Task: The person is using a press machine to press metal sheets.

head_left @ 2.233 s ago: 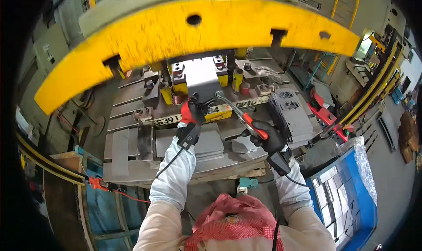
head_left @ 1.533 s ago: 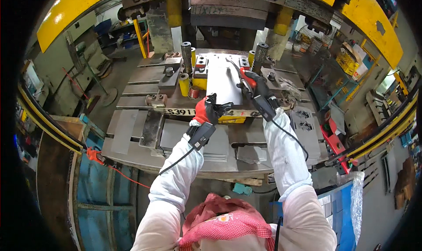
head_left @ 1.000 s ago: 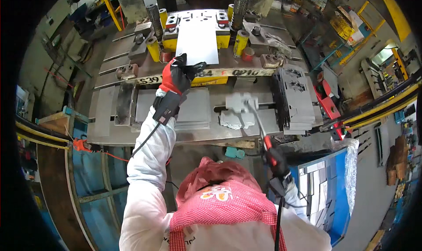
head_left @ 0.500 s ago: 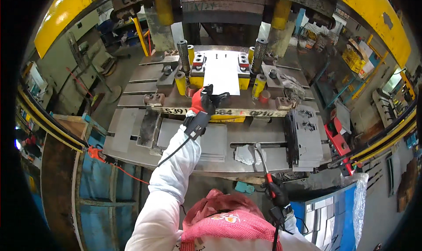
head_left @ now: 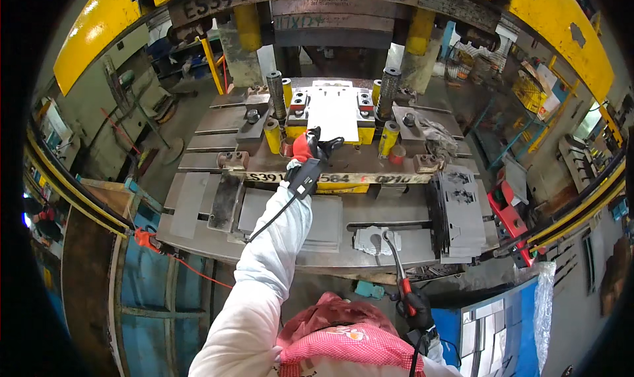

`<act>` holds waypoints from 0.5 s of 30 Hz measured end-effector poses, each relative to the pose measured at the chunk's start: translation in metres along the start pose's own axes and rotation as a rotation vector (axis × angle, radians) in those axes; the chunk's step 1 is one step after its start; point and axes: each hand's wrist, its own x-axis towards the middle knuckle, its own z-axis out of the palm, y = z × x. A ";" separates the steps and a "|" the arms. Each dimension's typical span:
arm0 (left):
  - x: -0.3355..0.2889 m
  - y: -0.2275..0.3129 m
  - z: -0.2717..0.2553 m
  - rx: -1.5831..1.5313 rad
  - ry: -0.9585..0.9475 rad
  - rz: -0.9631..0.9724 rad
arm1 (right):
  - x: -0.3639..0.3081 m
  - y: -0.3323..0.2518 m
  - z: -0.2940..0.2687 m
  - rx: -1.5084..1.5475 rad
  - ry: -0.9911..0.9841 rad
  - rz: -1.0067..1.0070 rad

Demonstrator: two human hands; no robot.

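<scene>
My left hand (head_left: 317, 146), in a red and black glove, reaches the near edge of a bright metal sheet (head_left: 333, 116). Its thumb and fingers are spread along that edge, fingertips touching the sheet, which lies flat on the lower die (head_left: 364, 134) between the guide posts. My right hand (head_left: 415, 307), black-gloved and low on the right, is closed round the red handle of long grey tongs (head_left: 398, 261). The tongs' curved tip rests over a small pile of light sheet pieces (head_left: 370, 241) on the press bed; whether it touches them I cannot tell.
Flat blanks (head_left: 323, 222) lie left of centre on the bed (head_left: 317, 261). A tall stack of cut sheets (head_left: 460, 212) stands at right. Dark guide posts (head_left: 388, 89) and yellow pillars (head_left: 389, 139) flank the die. The upper die (head_left: 333, 17) hangs above. A blue bin (head_left: 522, 317) holds metal parts.
The metal sheet has slid farther back over the die, with my left hand moving forward along with it. My right hand still holds the tongs in nearly the same place. The view has tilted slightly.
</scene>
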 end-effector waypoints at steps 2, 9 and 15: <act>-0.006 0.004 0.001 -0.018 -0.023 -0.013 | -0.003 0.004 0.000 0.020 0.006 0.002; -0.102 0.032 0.031 0.978 0.007 0.357 | -0.011 0.028 -0.010 0.008 -0.062 0.030; -0.275 0.069 0.048 0.877 0.702 0.636 | -0.018 0.045 0.006 0.003 0.012 0.069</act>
